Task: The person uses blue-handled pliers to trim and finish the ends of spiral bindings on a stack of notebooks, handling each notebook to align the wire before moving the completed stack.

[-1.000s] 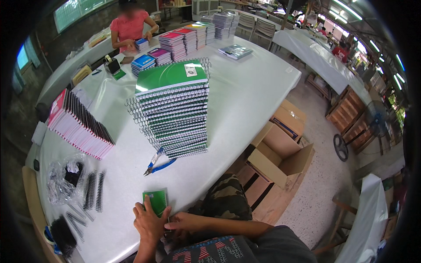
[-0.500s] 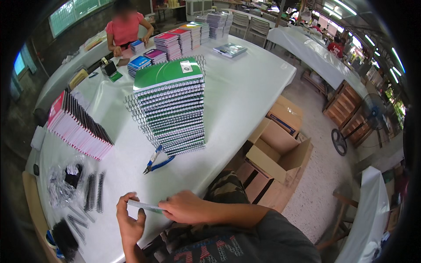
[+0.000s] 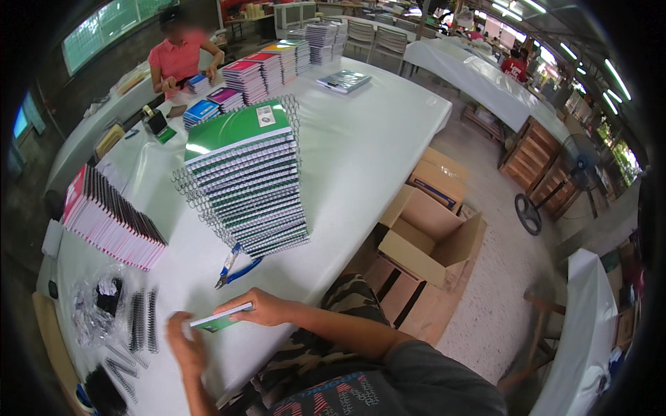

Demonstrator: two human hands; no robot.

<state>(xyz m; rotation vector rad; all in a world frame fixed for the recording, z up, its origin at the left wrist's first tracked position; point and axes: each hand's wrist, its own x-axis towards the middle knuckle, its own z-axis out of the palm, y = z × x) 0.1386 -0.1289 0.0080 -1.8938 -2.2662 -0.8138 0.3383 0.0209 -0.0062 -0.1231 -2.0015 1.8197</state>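
Tipped right end up since a moment ago, the small green notebook (image 3: 219, 320), nearer me than the blue cutters (image 3: 243, 272), is pinched by my right hand (image 3: 262, 308), my blurred left hand (image 3: 186, 344) showing no clear grip, and this apparent turning step calls for steady fingers

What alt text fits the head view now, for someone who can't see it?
A person's right hand holds a small green notebook nearly edge-on over a white table; the left hand is blurred at its other end, contact unclear. Beyond are blue-handled cutters and a tall stack of green spiral notebooks, with dark coils to the left.
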